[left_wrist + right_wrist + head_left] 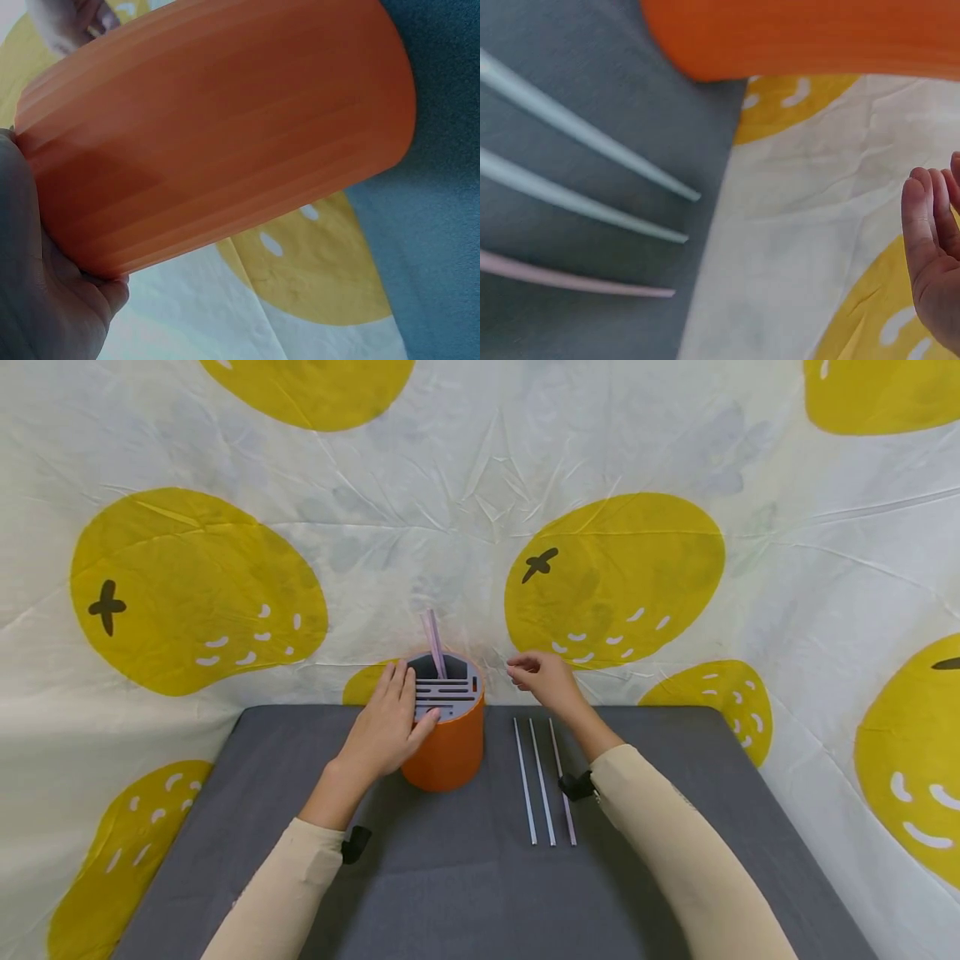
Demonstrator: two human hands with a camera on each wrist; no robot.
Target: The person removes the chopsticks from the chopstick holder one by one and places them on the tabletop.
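Observation:
An orange round utensil holder (pixel 444 752) with a grey slotted top (pixel 444 693) stands upright near the table's back edge. Pinkish chopsticks (pixel 434 643) poke up from the opening at the back of that top. My left hand (pixel 384 722) rests on the holder's left rim, fingers extended over it and thumb at the near side. To the right of the holder, my right hand (pixel 547 681) is raised with fingers loosely bent and nothing in them. Below it, three chopsticks lie side by side: two pale blue chopsticks (pixel 542 785) and a pinkish chopstick (pixel 557 752).
A dark grey cloth covers the table (pixel 450 893). Right behind its back edge hangs a white curtain (pixel 420 560) printed with yellow fruit, which continues along both sides. A dark wrist camera (pixel 576 786) overlaps the pinkish chopstick in the head view.

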